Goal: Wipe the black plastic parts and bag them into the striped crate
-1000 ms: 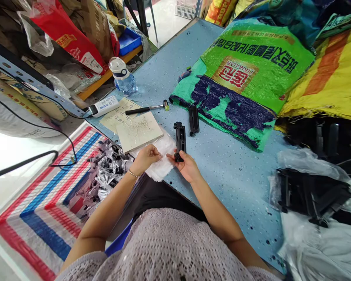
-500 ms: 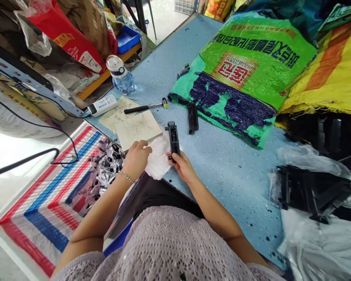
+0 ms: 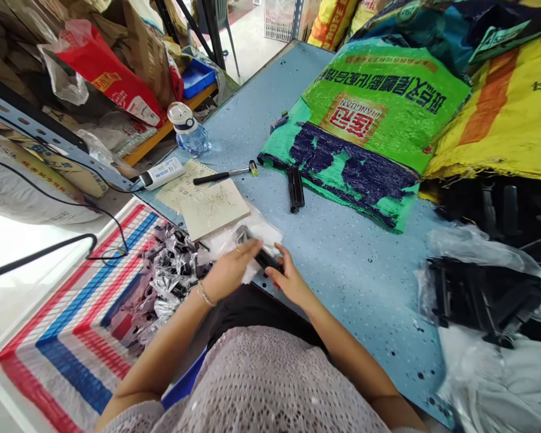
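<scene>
My right hand [image 3: 292, 278] grips the near end of a long black plastic part [image 3: 267, 260] between thumb and fingers, at the table's front edge. The part lies slantwise, its far end pointing left. My left hand [image 3: 234, 269], slightly blurred, is closed over its far half and on thin white plastic bags [image 3: 267, 230]. That far end looks greyish, and I cannot tell whether it is inside a bag. Another black plastic part [image 3: 296, 190] lies on the table beyond my right hand.
On the blue table [image 3: 342, 270] are a notepad [image 3: 214, 207], a small hammer [image 3: 225, 175], a water bottle [image 3: 189, 129] and a green sack [image 3: 365, 114]. Bagged black parts [image 3: 473, 294] lie at right. A striped-lined crate [image 3: 63, 325] holds wrapped pieces at left.
The black plastic part has tipped from pointing away to slanting left, lower and nearer me. My left hand has moved right onto it and the bags; my right hand has shifted slightly nearer.
</scene>
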The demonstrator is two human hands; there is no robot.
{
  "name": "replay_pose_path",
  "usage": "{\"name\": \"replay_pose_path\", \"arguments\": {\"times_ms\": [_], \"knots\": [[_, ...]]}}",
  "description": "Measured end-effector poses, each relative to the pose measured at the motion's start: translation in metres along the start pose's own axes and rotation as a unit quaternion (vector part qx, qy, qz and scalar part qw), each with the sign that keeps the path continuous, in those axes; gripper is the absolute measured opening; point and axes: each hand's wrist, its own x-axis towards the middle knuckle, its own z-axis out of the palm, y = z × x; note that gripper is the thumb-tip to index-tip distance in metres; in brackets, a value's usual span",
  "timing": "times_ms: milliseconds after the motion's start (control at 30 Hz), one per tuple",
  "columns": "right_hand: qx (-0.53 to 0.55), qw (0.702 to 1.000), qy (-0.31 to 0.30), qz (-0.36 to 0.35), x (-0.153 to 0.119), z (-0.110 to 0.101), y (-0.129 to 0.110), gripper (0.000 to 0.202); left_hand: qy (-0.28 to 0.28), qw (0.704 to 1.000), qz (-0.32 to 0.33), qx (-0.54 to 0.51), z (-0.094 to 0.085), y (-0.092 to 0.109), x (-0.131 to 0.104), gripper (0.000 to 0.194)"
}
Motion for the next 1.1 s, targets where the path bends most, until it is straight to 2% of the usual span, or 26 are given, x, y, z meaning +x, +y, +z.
{"name": "replay_pose_path", "arguments": {"times_ms": [67, 100, 200, 300, 367, 500, 600, 667, 733, 800, 867, 933, 1000, 1067, 1100], "knots": [[0.152, 0.988, 0.000, 0.038, 0.003, 0.015, -0.004, 0.078, -0.001, 0.998, 0.044, -0.049, 0.012, 0.020, -0.005, 0.072], [0.216, 0.975, -0.001, 0.048, 0.002, 0.020, -0.006, 0.073, 0.011, 0.996, 0.048, -0.070, 0.016, 0.028, -0.006, 0.069], [0.317, 0.947, 0.034, 0.035, -0.003, 0.028, -0.007, 0.047, 0.050, 0.997, -0.009, -0.059, 0.021, 0.034, -0.008, 0.052], [0.308, 0.945, 0.105, 0.004, -0.005, 0.024, 0.001, 0.044, 0.041, 0.995, -0.068, 0.058, 0.020, 0.031, -0.005, 0.054], [0.257, 0.957, 0.133, -0.016, -0.002, 0.021, 0.007, 0.049, 0.021, 0.995, -0.037, 0.095, 0.020, 0.033, -0.001, 0.068], [0.116, 0.978, 0.156, -0.074, -0.004, 0.020, 0.010, 0.047, -0.014, 0.996, 0.071, 0.045, 0.023, 0.043, 0.008, 0.081], [0.014, 0.988, 0.111, -0.106, -0.019, 0.023, 0.001, 0.039, 0.015, 0.998, 0.061, 0.008, 0.015, 0.049, 0.011, 0.081], [-0.039, 0.991, 0.044, -0.123, -0.035, 0.023, -0.012, 0.035, 0.049, 0.998, 0.026, -0.028, -0.003, 0.056, 0.008, 0.078], [-0.080, 0.985, -0.037, -0.145, -0.050, 0.023, -0.031, 0.037, 0.064, 0.994, -0.008, -0.083, -0.032, 0.066, -0.004, 0.072], [-0.114, 0.970, -0.136, -0.168, -0.061, 0.021, -0.051, 0.037, 0.045, 0.990, -0.034, -0.133, -0.071, 0.071, -0.022, 0.066], [-0.126, 0.953, -0.212, -0.174, -0.062, 0.020, -0.066, 0.031, -0.009, 0.987, -0.059, -0.147, -0.106, 0.061, -0.047, 0.059], [-0.114, 0.957, -0.218, -0.155, -0.055, 0.020, -0.070, 0.026, -0.067, 0.981, -0.134, -0.127, -0.124, 0.032, -0.078, 0.053], [-0.087, 0.976, -0.163, -0.112, -0.042, 0.019, -0.061, 0.023, -0.090, 0.951, -0.281, -0.088, -0.118, -0.006, -0.116, 0.048], [-0.059, 0.990, -0.109, -0.062, -0.031, 0.016, -0.046, 0.022, -0.086, 0.891, -0.444, -0.048, -0.096, -0.035, -0.152, 0.040], [-0.045, 0.994, -0.090, -0.040, -0.026, 0.015, -0.038, 0.023, -0.075, 0.864, -0.498, -0.031, -0.085, -0.043, -0.166, 0.036]]}}
